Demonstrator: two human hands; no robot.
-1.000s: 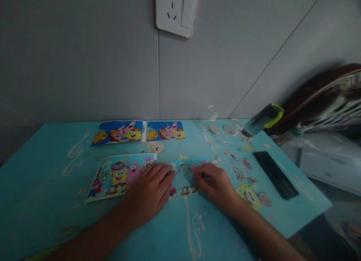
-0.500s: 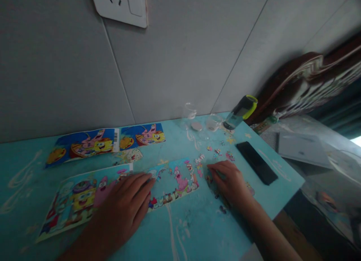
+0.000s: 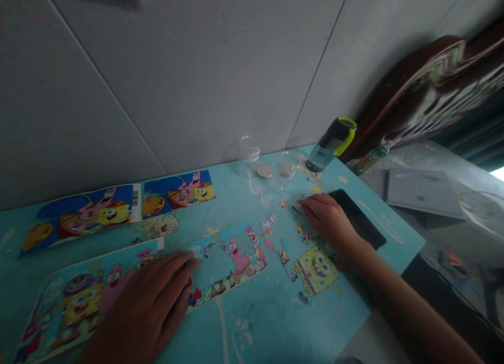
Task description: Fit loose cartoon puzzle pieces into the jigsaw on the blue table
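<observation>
My left hand [image 3: 147,306] lies flat with fingers stretched out, pressing on the left end of a partly joined cartoon puzzle [image 3: 232,261] and the edge of a picture card [image 3: 59,301]. My right hand [image 3: 328,220] reaches to the far right among several loose puzzle pieces [image 3: 275,235]. Its fingers curl down onto the pieces; whether they hold one is hidden. A joined yellow character piece cluster [image 3: 315,267] lies just in front of that wrist.
The turquoise table [image 3: 255,322] meets a grey wall. Blue printed strips [image 3: 118,206] lie at the back left. A clear cup [image 3: 250,149], a round lid [image 3: 263,170], a small dish [image 3: 289,164], a green-capped bottle [image 3: 331,143] and a black phone [image 3: 358,220] sit at the right.
My right hand left the joined puzzle and moved right and farther back to the loose pieces. The left hand stayed on the puzzle's left end. The view swung right and down.
</observation>
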